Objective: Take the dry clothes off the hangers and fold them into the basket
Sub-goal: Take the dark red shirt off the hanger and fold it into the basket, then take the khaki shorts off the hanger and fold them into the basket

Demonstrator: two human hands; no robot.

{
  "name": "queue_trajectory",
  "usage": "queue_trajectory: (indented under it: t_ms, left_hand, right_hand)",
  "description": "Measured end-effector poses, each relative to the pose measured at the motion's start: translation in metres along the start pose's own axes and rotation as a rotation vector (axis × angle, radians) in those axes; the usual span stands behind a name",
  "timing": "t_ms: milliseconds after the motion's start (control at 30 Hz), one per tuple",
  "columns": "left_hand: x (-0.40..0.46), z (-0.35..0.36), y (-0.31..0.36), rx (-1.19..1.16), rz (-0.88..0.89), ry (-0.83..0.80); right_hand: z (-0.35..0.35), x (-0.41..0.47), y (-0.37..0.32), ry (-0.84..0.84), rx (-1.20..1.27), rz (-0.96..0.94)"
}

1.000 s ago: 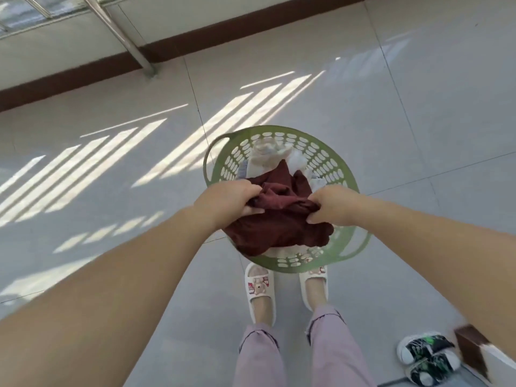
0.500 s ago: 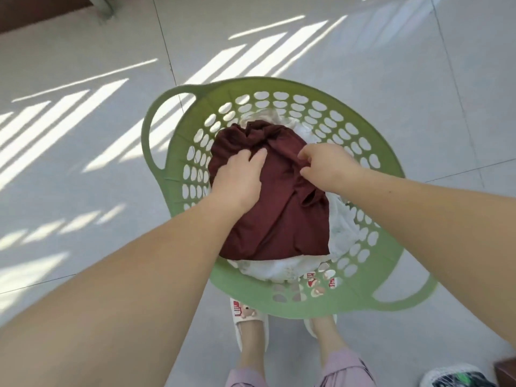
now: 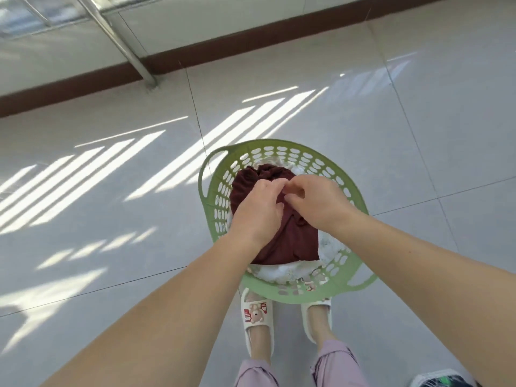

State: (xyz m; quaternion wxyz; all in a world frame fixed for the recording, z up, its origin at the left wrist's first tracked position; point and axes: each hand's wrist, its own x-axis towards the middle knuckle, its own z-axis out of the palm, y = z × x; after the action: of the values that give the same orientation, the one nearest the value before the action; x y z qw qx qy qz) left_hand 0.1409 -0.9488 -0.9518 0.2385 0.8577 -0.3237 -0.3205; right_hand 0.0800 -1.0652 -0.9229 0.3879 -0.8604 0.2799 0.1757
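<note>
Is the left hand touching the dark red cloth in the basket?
Touching. The head view shows the left hand lying on the dark red cloth, fingers curled into its folds.

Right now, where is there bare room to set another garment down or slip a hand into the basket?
Crowded: the maroon garment and white laundry fill the green basket, with the left hand and right hand over the middle. Free: bare tile floor left of the basket up to the brown baseboard, and tile to its right.
</note>
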Motion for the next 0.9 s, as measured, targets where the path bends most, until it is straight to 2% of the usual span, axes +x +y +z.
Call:
queue_trajectory:
  t_ms: [133,300,500,800,900]
  left_hand:
    - [-0.040,-0.069,0.054,-0.135,0.056,0.152]
    - [-0.101,-0.154,0.120,-0.181,0.162,0.302]
    - [-0.171,-0.252,0.199,-0.159,0.431,0.431]
    - [-0.248,-0.379,0.322,0.086,0.814,0.744]
    - [-0.269,-0.413,0.364,0.109,0.905,0.776]
  right_hand:
    - [-0.047,-0.049,-0.057,0.146,0.116,-0.047]
    - [-0.108,-0.127,-0.130,0.299,0.234,-0.164]
    - [-0.175,-0.224,-0.215,0.541,0.287,-0.352]
    - [-0.280,-0.334,-0.310,0.874,0.314,-0.610]
    - [-0.316,-0.367,-0.334,0.956,0.264,-0.682]
